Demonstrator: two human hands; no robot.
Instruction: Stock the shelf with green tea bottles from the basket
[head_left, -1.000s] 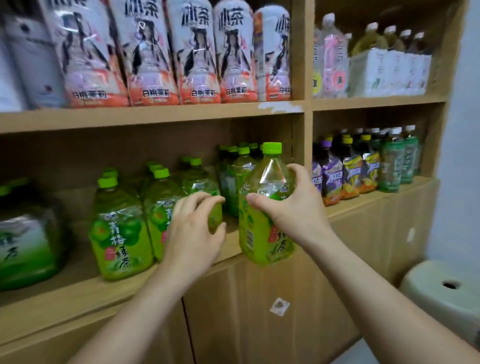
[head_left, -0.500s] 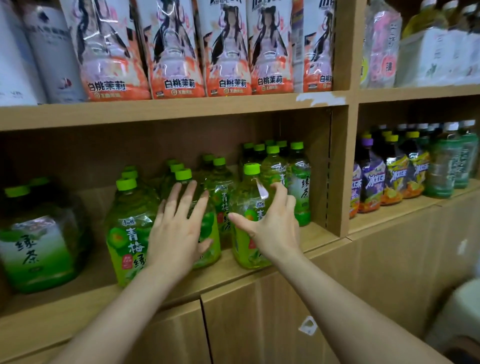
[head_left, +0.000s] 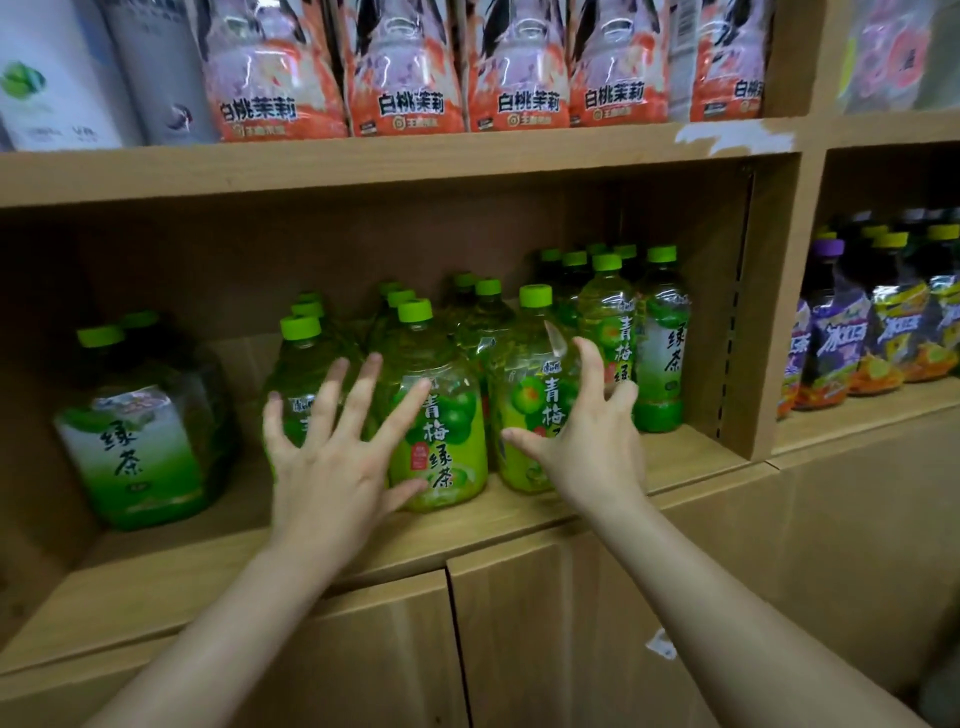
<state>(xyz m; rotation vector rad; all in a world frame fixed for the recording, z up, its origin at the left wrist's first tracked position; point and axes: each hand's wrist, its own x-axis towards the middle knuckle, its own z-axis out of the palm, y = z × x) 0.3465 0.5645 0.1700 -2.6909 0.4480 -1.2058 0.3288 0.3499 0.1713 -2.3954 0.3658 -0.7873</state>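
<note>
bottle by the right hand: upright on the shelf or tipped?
Upright. The bottle stands on the shelf, cap up; right hand open in front of it.

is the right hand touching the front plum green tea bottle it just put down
Cannot tell. In the head view the right hand, fingers spread, overlaps the front bottle; no contact or gap shows plainly.

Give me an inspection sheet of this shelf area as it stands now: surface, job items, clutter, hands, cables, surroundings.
Surface: wooden shelf, bare strip at its front edge.
Job's things: green tea bottles upright in rows, green caps on; front bottle stands on the shelf. Basket not in view.
Clutter: large green tea jug at the left of the same shelf.
Hands: left hand open, fingers spread before the bottles; right hand open beside the front bottle, gripping nothing.
Cables: nothing seen.
Surroundings: peach-labelled packs on the shelf above; purple-labelled bottles in the right bay; cabinet doors below.
</note>
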